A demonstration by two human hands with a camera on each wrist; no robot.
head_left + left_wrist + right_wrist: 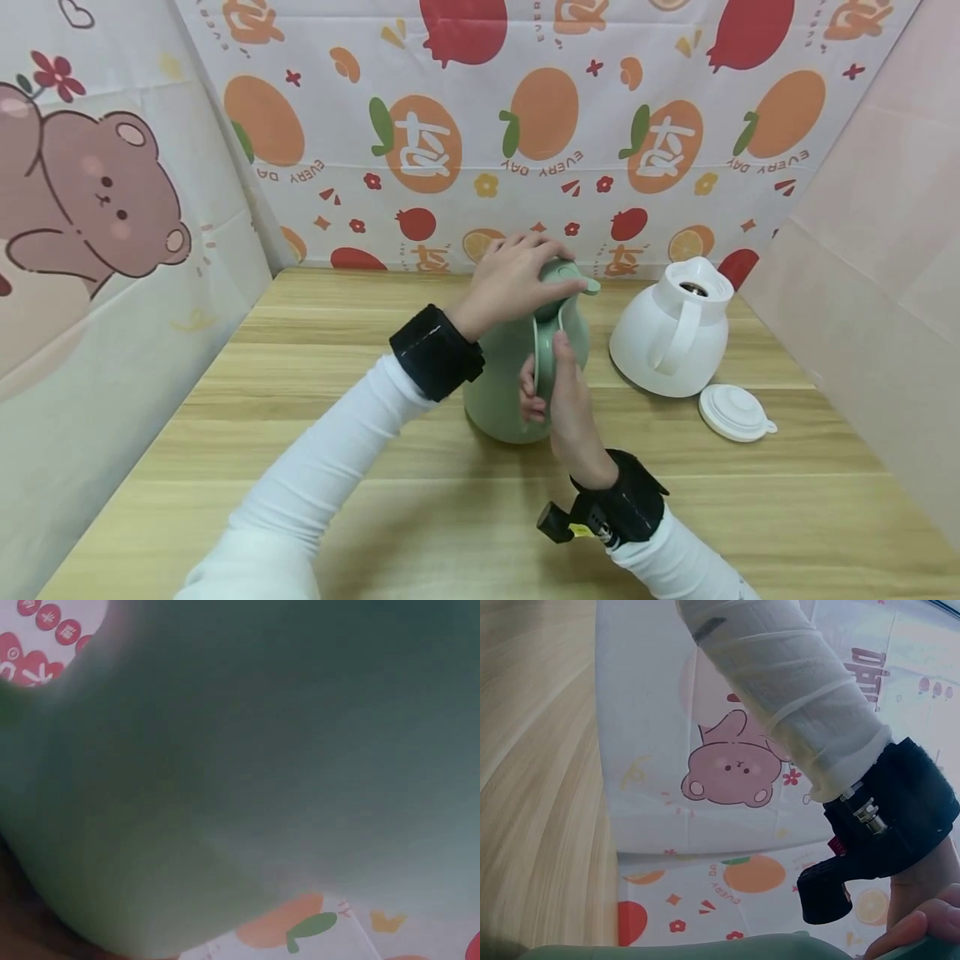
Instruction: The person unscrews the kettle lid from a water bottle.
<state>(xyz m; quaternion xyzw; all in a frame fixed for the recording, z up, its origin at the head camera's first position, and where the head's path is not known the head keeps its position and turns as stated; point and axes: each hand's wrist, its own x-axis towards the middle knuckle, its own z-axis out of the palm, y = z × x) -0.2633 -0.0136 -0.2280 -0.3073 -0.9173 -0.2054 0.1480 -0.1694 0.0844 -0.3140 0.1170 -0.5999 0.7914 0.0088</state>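
A sage-green jug point(495, 392) stands upright at the middle of the wooden table point(225, 433). My left hand point(525, 271) lies over its top and grips the green lid point(573, 279), fingers curled round the rim. My right hand point(551, 379) holds the jug's handle point(542, 346) from the near side, thumb along it. In the left wrist view the green jug point(247, 765) fills the frame, blurred. The right wrist view shows the jug's edge point(705, 949), a fingertip of my right hand point(919, 930) and my left sleeve point(780, 690).
A white jug point(671, 333) with an open mouth stands to the right of the green one, handle toward me. Its white lid point(735, 412) lies flat on the table just in front of it. Printed cloth walls point(465, 125) enclose the table on three sides.
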